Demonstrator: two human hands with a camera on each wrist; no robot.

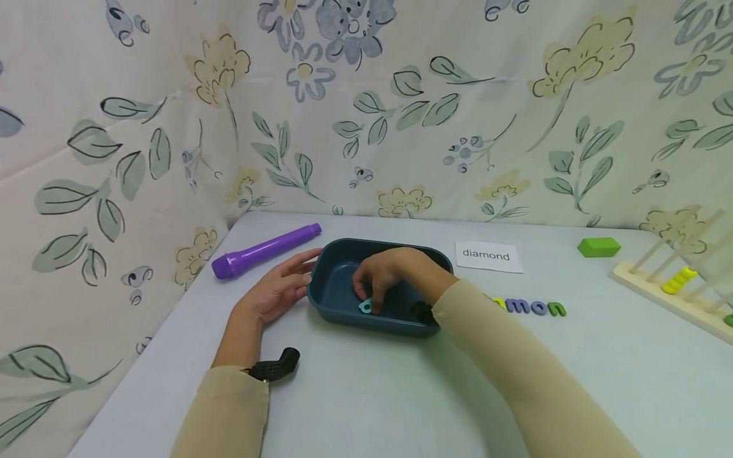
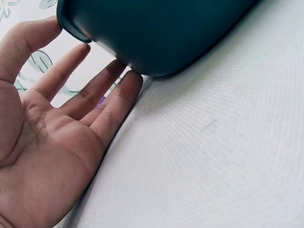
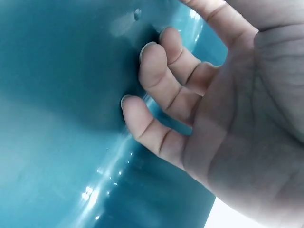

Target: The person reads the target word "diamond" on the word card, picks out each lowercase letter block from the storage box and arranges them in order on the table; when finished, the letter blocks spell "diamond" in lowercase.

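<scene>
A dark teal plastic bin stands on the white table. My right hand reaches down inside it with bent fingers and pinches a small teal letter with a round hole near the bin floor. Which letter it is cannot be told. In the right wrist view, three curled fingers hang by the bin wall, and the letter is out of sight. Against the bin's left end rests my left hand, its fingers fairly straight, with the thumb at the rim in the left wrist view.
Right of the bin lie a card reading "diamond" and several coloured letters, partly hidden by my right sleeve. A purple toy microphone lies back left. A green block and a wooden peg stand with yellow beads are at right.
</scene>
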